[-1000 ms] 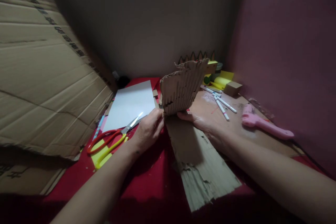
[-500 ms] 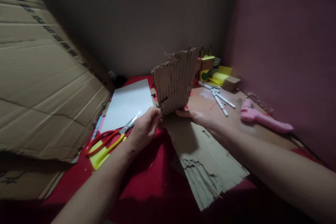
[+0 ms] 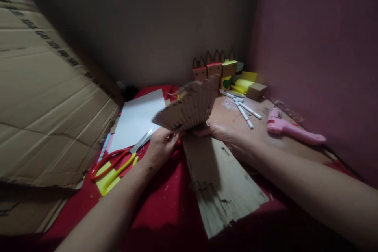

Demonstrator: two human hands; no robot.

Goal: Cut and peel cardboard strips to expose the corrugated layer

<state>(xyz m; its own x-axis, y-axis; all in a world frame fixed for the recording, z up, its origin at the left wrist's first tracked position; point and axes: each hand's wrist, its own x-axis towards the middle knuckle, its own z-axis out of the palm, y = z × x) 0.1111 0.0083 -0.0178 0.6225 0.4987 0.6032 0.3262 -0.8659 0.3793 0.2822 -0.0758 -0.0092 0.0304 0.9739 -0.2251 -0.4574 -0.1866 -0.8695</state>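
Observation:
A long strip of corrugated cardboard (image 3: 218,181) lies on the red table, torn at its near end. Its far part (image 3: 190,106) is folded up and tips toward me and leftward. My left hand (image 3: 161,145) is closed on the fold's left edge. My right hand (image 3: 223,130) grips the fold's right side, thumb under the raised flap, palm resting on the strip.
Orange-and-yellow scissors (image 3: 118,161) lie left of my hands, beside a white sheet (image 3: 138,118). A large cardboard sheet (image 3: 44,94) leans at left. At right lie a pink glue gun (image 3: 292,130), markers (image 3: 243,110), a small box (image 3: 256,90) and paper figures (image 3: 214,67).
The raised cardboard flap has swung from nearly upright down and toward the left. Both hands have stayed at the fold. The paper figures behind it now show.

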